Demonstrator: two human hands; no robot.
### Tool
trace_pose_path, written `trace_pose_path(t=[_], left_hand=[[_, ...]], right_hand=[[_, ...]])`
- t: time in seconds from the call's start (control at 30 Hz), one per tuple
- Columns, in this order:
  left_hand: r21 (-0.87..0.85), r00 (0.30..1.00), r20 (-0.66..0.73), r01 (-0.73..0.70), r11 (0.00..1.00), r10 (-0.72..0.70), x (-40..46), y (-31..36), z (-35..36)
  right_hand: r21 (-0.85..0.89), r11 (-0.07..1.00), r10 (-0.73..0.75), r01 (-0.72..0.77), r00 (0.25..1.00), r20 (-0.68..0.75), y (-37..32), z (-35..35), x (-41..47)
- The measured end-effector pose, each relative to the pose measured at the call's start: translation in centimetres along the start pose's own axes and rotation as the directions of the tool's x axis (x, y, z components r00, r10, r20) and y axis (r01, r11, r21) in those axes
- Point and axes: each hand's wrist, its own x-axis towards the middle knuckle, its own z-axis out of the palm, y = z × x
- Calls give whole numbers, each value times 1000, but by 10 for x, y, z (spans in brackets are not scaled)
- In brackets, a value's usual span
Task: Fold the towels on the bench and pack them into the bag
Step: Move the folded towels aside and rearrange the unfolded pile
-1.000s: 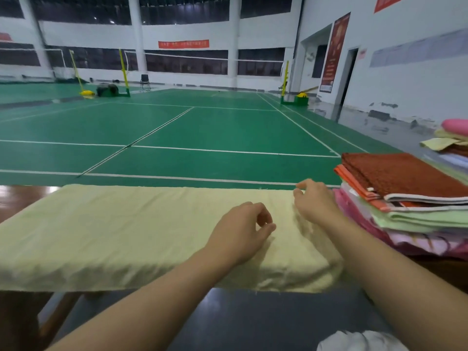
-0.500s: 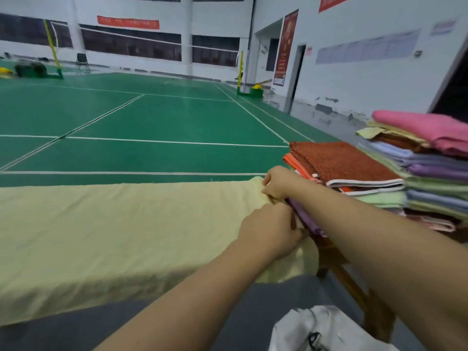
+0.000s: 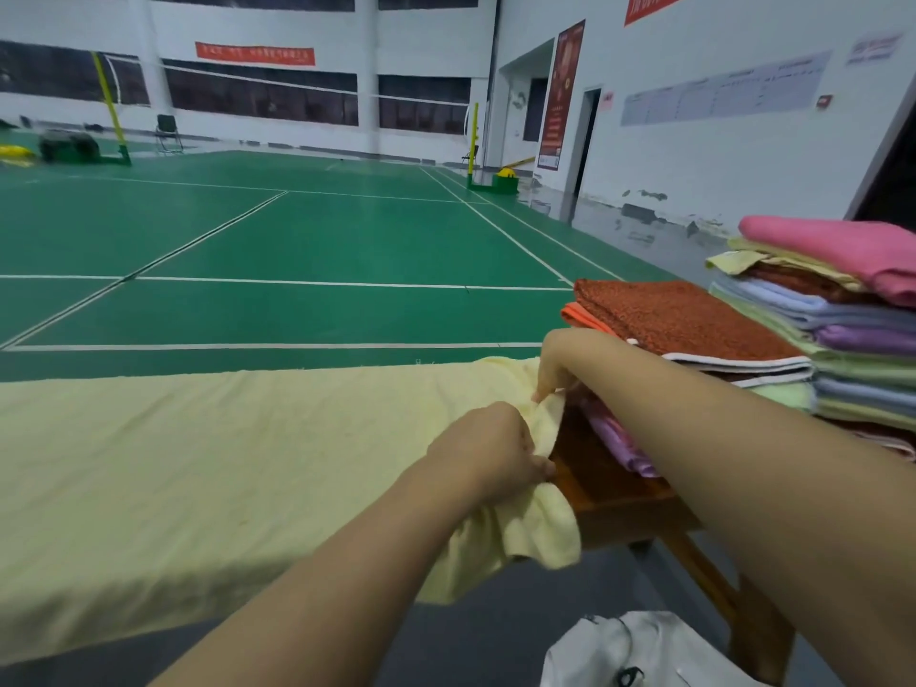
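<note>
Hands both pinch the right end of the yellow towel [image 3: 208, 468]: the left hand [image 3: 488, 453] grips the near corner, the right hand [image 3: 557, 364] the far corner just beyond it. From that grip the towel's long axis runs away leftward along the bench [image 3: 619, 493]. Stacked towels [image 3: 694, 329] lie just right of the grip, the white bag [image 3: 639, 652] below on the floor of a green sports hall.
</note>
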Motion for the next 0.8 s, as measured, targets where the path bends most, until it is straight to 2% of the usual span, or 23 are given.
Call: trace_pose_path(t=[0.13,0.23,0.33,0.43,0.5,0.57,0.63,0.8], left_hand=[[-70,999,42,22,997,-20,-7,-16,-18],[-249,995,90,60,967,-39,-16,-28,-29],[-496,985,171,107,862,-24,-22,-36,-36],[-786,973,223,216,579,-61,-26,-41,-37],[-850,971,211,241,469,-116,-29,-45,-42],[-845,967,181,247,474,-181,-33,-51,-47],[-830,964,132,234,507,-229,-32,-59,-50],[-691,957,-118,113,714,-265,-36,-71,-60]], right_hand=[[21,999,40,-41,997,67,0,4,10],[236,971,-62,47,996,57,3,9,10],[550,812,-171,197,980,-98,8,22,10],[791,553,-198,262,963,-181,4,37,15],[903,359,-192,236,965,-176,-1,41,17],[940,241,-185,243,962,-201,-7,42,15],[945,172,-175,277,953,-248,-13,41,12],[943,25,-178,332,930,-322,-27,31,3]])
